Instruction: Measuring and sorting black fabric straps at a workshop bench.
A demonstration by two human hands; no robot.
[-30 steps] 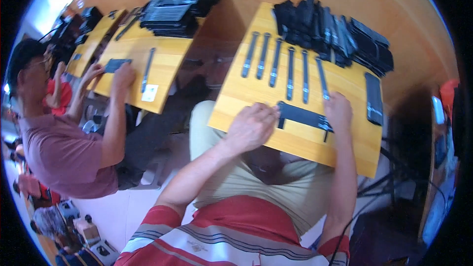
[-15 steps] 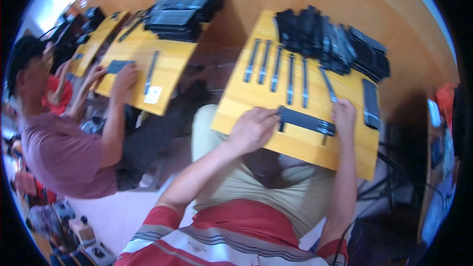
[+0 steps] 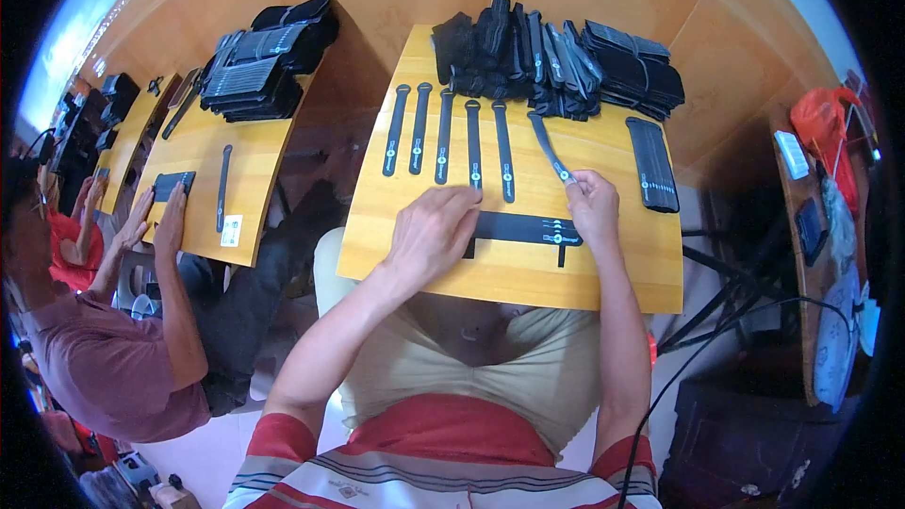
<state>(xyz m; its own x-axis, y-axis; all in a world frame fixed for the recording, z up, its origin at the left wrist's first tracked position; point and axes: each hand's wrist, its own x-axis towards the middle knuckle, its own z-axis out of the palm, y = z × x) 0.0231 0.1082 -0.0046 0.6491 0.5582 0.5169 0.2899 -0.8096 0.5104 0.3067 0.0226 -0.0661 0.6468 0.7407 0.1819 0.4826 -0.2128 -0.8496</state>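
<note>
My right hand [image 3: 594, 207] pinches the lower end of a narrow black strap [image 3: 547, 141], whose far end reaches toward the pile at the back. My left hand [image 3: 434, 234] is closed, fingers together, over the left end of a wide black band [image 3: 523, 227]. Its fingertips meet the lower end of a slim strap [image 3: 474, 146]; whatever is between them is hidden. The band lies crosswise near the front of the table, with short dark tabs sticking out below it. Several more slim straps [image 3: 396, 130] with looped tops lie side by side to the left.
A heap of black straps [image 3: 514, 52] and a tied bundle [image 3: 632, 66] stand at the table's [image 3: 368, 250] back. One folded black band [image 3: 652, 165] lies at the right. On the left, a co-worker [image 3: 113, 358] works at another table with a black stack [image 3: 264, 66]. A cable [image 3: 698, 339] hangs at right.
The view has shifted, so the table now appears further left. My left hand has moved over the band's left end, up to a strap's lower end. My right hand still pinches its strap.
</note>
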